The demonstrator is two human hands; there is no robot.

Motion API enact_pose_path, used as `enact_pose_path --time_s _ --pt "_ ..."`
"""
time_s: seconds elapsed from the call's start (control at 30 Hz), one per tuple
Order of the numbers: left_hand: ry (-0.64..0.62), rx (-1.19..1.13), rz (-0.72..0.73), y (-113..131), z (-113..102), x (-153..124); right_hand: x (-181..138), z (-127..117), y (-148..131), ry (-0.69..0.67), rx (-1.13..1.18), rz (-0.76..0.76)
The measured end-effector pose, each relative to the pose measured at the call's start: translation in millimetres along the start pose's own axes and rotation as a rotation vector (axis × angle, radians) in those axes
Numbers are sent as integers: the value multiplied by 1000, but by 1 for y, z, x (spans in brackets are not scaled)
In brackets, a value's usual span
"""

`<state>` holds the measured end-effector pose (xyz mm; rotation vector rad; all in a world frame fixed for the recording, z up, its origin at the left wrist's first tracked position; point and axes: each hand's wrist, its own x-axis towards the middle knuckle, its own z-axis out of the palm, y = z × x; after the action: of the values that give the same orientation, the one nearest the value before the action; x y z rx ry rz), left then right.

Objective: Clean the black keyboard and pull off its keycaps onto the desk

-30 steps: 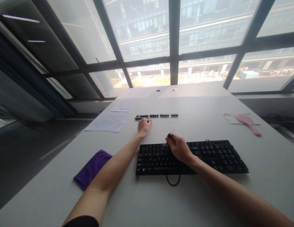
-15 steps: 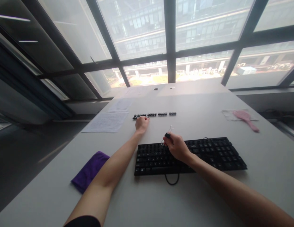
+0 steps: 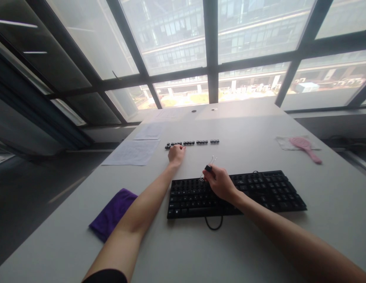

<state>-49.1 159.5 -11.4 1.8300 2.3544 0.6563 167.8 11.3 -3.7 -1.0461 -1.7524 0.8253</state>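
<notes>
Head view: right hand [image 3: 220, 183] pinches keycap puller [image 3: 209, 168] over keyboard [image 3: 268, 190]; left hand [image 3: 176, 154], grip unclear, touches keycap row [image 3: 202, 142] beyond keyboard.

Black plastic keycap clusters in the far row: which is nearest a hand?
The leftmost cluster, right at the left hand; the others lie further right.

My right grip [image 3: 219, 184] hides lower end of wire puller [image 3: 209, 168] & some keys of keyboard [image 3: 259, 188]; keycap row [image 3: 197, 142] beyond keyboard: txt too small.
</notes>
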Motion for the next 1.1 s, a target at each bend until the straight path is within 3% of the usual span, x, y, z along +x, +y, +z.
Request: enact_pose_path --time_s 0.2,0.43,0.57,0.83,1.0,1.1 --pt "-81 -32 130 0 -22 -31 3 2 7 122 100 -2" --pt "-238 -5 391 9 -62 -113 6 0 12 186 175 40" --pt "-274 -66 463 16 -68 -150 9 -8 4 137 154 61" --pt "-212 -113 465 15 -57 -162 1 -19 5 -182 -1 -45" --pt "-229 -88 459 16 -60 -165 -3 -19 5 -258 -91 -171" --pt "-256 -152 536 18 -63 -167 -7 -18 6 -254 -134 -212"
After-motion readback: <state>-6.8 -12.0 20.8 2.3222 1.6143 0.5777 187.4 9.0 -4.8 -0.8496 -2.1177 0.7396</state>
